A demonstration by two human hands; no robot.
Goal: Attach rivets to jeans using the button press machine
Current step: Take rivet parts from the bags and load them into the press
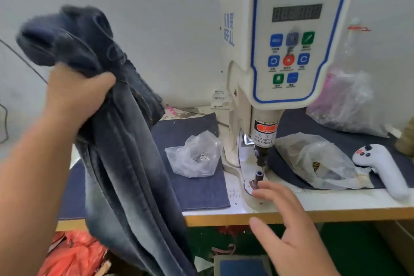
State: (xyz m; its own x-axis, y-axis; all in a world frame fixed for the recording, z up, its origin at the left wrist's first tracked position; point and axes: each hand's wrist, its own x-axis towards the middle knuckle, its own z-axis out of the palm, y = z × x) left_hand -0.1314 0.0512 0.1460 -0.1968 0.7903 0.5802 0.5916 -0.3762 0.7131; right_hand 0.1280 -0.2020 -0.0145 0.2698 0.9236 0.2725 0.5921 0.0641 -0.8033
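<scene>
Gripping blurred jeans (116,141), left hand (76,94) hides its fingers.

The left hand (76,94) grips a bunched pair of dark jeans (125,152), lifted off the table (336,210) (their top end is blurred). The right hand (289,226) reaches, fingers spread, to the lower die (257,178) of the button press machine (289,36), fingertips just beside it. A clear plastic bag (195,154) lies left of the machine.

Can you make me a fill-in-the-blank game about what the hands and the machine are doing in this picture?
1. The left hand grips a bunch of dark blue ____.
2. The right hand reaches its fingertips to the base of the white button ____.
3. The small clear bag lies to the ____ of the machine's post.

Missing words: jeans; machine; left
</scene>
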